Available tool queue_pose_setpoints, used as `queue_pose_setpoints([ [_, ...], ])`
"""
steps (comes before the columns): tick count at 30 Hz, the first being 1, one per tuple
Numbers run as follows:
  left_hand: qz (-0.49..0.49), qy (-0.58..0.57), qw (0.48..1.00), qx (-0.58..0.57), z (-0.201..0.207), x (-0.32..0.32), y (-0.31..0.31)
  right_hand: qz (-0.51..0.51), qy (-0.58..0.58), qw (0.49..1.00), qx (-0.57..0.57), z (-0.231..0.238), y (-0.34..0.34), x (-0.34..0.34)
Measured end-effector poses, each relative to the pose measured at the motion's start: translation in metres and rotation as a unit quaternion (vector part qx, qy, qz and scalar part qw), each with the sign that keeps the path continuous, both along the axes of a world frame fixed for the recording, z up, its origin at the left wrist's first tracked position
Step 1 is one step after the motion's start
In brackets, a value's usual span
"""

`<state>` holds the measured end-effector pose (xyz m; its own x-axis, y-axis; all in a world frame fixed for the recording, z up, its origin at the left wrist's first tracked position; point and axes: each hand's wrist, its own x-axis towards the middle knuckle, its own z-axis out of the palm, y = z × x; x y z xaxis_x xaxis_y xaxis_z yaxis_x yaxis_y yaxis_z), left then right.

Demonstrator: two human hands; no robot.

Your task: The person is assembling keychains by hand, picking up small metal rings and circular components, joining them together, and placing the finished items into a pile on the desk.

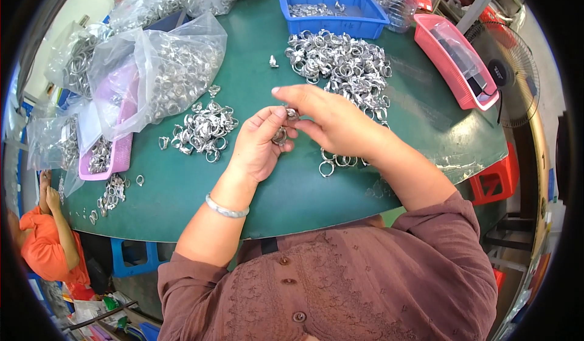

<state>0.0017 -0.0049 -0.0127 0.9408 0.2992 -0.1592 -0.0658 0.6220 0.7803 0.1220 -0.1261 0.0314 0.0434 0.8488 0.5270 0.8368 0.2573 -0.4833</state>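
Note:
Both hands meet over the near middle of the green table. My left hand (258, 141), with a pale bangle on its wrist, is closed round a silver-coloured metal ring (279, 136) in its curled fingers. My right hand (331, 117) arches over from the right, fingers bent and thumb below. A second ring (292, 115) sits between the left thumb tip and the right fingers, which appear to pinch it; its far side is hidden. A small pile of rings (204, 128) lies left of my left hand. A larger ring heap (340, 61) spreads beyond my right hand, some beside its forearm.
A blue tray (333, 24) holding rings stands at the back. Clear bags of rings (182, 61) and a purple basket (125, 152) crowd the left. At right are a pink basket (453, 67) and a fan (502, 73). A person in orange (55, 247) works at far left.

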Motion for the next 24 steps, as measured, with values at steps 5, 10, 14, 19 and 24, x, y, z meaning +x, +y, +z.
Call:
queue_pose_setpoints([
  [5, 0.006, -0.014, 1.0, -0.005, 0.006, 0.004, -0.005, -0.069, -0.001, 0.998, 0.01, 0.005, -0.014, 0.028],
  [10, -0.009, -0.044, 0.994, -0.096, 0.003, 0.0, 0.003, -0.024, -0.065, 0.98, -0.187, 0.007, -0.035, 0.047],
  [14, -0.028, -0.061, 0.986, -0.151, -0.005, -0.001, 0.009, -0.023, -0.146, 0.967, -0.209, 0.001, -0.038, 0.039],
  [19, -0.006, -0.014, 0.994, -0.111, -0.003, 0.0, 0.005, -0.031, -0.151, 0.96, -0.232, -0.003, -0.038, 0.036],
  [24, -0.033, 0.034, 0.998, -0.041, -0.001, 0.0, 0.001, 0.005, -0.088, 0.988, -0.127, -0.011, -0.034, 0.035],
])
